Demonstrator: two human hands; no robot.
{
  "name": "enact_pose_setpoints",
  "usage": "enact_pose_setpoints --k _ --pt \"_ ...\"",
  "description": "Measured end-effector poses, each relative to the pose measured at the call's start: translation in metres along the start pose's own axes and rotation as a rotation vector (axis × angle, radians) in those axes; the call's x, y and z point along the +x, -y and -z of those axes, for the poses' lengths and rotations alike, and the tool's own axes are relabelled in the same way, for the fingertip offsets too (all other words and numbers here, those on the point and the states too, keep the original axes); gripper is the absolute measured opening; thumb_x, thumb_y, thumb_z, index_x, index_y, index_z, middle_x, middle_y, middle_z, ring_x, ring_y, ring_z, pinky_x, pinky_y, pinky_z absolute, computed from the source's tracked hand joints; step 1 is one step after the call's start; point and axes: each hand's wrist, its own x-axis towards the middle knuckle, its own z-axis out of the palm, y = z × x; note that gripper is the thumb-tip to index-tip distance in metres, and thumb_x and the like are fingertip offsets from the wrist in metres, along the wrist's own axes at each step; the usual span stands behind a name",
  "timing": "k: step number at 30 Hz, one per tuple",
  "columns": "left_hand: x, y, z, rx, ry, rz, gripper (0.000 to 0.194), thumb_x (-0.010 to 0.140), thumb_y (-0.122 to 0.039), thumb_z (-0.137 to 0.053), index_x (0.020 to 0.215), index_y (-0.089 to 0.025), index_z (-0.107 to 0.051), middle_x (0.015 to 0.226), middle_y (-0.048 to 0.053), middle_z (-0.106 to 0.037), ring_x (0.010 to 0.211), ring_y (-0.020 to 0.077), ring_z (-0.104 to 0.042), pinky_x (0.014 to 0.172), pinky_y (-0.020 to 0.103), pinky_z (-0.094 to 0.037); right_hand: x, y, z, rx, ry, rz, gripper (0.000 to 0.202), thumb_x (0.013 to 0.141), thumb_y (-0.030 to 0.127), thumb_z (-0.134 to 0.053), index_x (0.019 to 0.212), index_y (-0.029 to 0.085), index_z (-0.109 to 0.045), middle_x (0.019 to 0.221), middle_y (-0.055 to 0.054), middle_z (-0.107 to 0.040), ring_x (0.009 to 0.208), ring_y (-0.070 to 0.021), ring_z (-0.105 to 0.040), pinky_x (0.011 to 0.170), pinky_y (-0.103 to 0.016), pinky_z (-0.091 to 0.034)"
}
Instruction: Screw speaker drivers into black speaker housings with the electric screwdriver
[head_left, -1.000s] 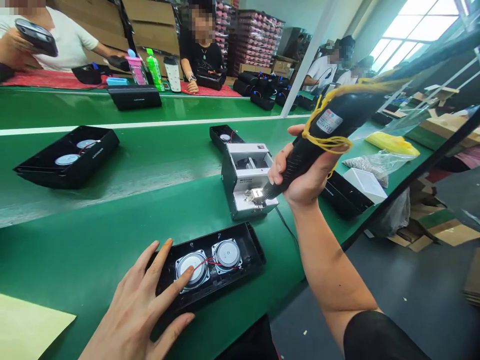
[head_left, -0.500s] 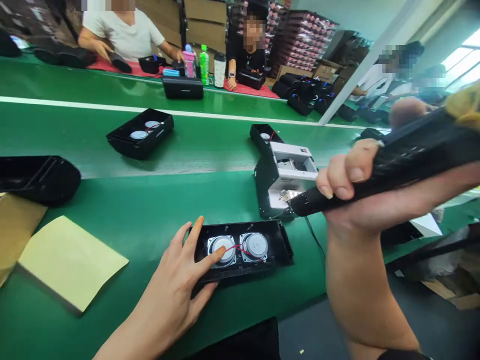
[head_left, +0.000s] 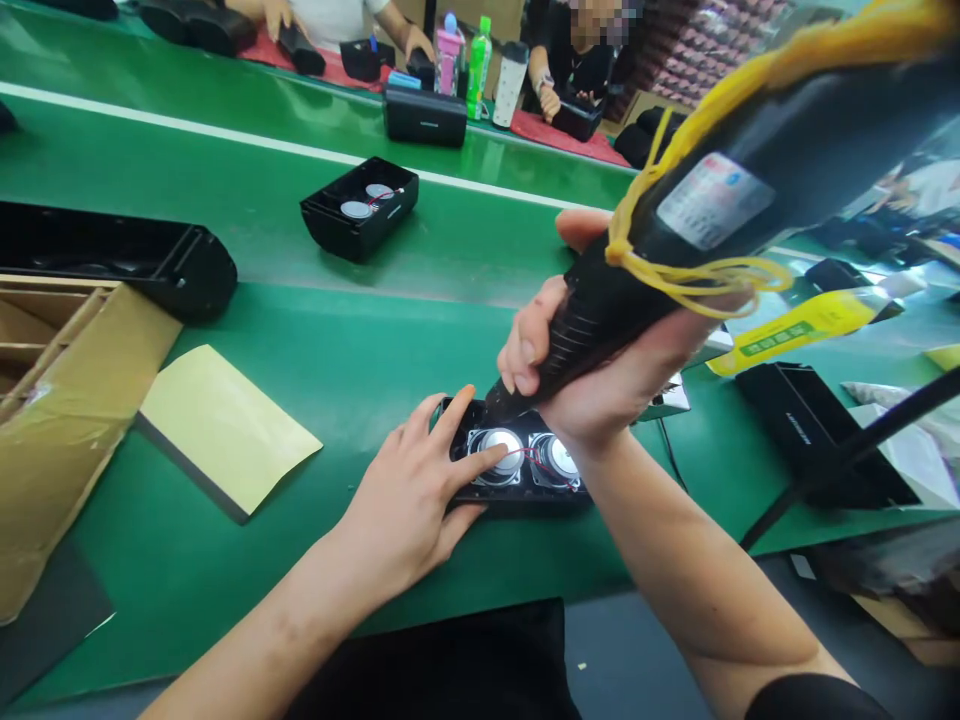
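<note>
Head view gives me a nervous look at this one. Right hand (head_left: 592,380) has its fingers wrapped tight round a chunky black tool (head_left: 795,150), tilted so its nose dips to the far left corner of an open black housing (head_left: 525,497). That housing sits in the middle of the near part of the green table (head_left: 420,320). Can't tell whether the tip actually touches anything down there — the far wall and the fingers crowd it.

Left hand (head_left: 409,470) lies over the housing's left end, fingers spread: thumb along the near side, one fingertip on the left speaker (head_left: 511,462), another right beside the tool's nose. That's my big worry. If the tip skids off whatever is under it, a finger is the first thing in its path.

Second worry: the red wires (head_left: 534,455) lie loose across the left speaker and the right speaker (head_left: 561,458). Drag the nose rightward and I reckon it could hook them. The housing's right end has no hand pinning it that I can see, so a hard push in the left corner could make it swing.

Also, that yellow cord (head_left: 772,65) is looped round the tool near the grip — a snag there could jerk the aim off.
</note>
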Motion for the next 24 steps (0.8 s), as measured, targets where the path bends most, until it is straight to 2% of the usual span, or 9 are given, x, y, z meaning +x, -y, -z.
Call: enact_pose_setpoints --k 7,13,17,20,24 --pt "0.003 -0.001 0.005 0.031 0.007 -0.008 0.054 0.093 -0.034 -0.072 0.146 -0.041 -0.063 0.170 0.013 -0.032 0.149 0.0473 -0.040 0.110 0.067 -0.049 0.000 -0.013 0.005 0.018 0.000 -0.025 0.063 0.079 0.086 -0.067 0.110 0.030 -0.070 0.057 0.005 -0.056 0.037 -0.0147 -0.043 0.035 -0.029 -0.033" --pt "0.003 0.001 0.006 0.038 -0.002 -0.029 0.054 0.094 -0.036 -0.071 0.147 -0.040 -0.062 0.171 0.014 -0.030 0.149 0.0475 -0.039 0.112 0.067 -0.048 0.001 -0.026 0.003 0.061 -0.013 0.032 0.069 0.081 0.091 -0.057 0.114 0.030 -0.067 0.055 0.006 -0.053 0.034 -0.0128 -0.038 0.032 -0.027 -0.024" --pt "0.003 0.001 0.005 0.030 -0.003 -0.026 0.053 0.095 -0.035 -0.070 0.147 -0.039 -0.062 0.171 0.013 -0.030 0.149 0.0466 -0.039 0.113 0.066 -0.048 0.000 -0.023 0.001 -0.013 -0.043 -0.008 0.068 0.081 0.090 -0.059 0.113 0.030 -0.064 0.055 0.006 -0.052 0.034 -0.0132 -0.038 0.033 -0.027 -0.027" --pt "0.003 0.001 0.005 0.021 -0.001 -0.022 0.053 0.095 -0.033 -0.069 0.147 -0.039 -0.062 0.172 0.012 -0.029 0.149 0.0461 -0.039 0.113 0.067 -0.048 0.001 -0.023 0.004 -0.071 -0.009 -0.043 0.068 0.080 0.090 -0.060 0.114 0.031 -0.062 0.056 0.006 -0.052 0.036 -0.0148 -0.042 0.035 -0.028 -0.031" --pt "0.003 0.001 0.005 0.005 -0.006 -0.016 0.053 0.094 -0.033 -0.071 0.146 -0.039 -0.063 0.173 0.009 -0.029 0.149 0.0455 -0.038 0.114 0.067 -0.047 0.004 -0.030 0.008 -0.063 0.009 0.062 0.069 0.082 0.092 -0.052 0.114 0.031 -0.062 0.053 0.007 -0.049 0.031 -0.0141 -0.036 0.032 -0.028 -0.026"
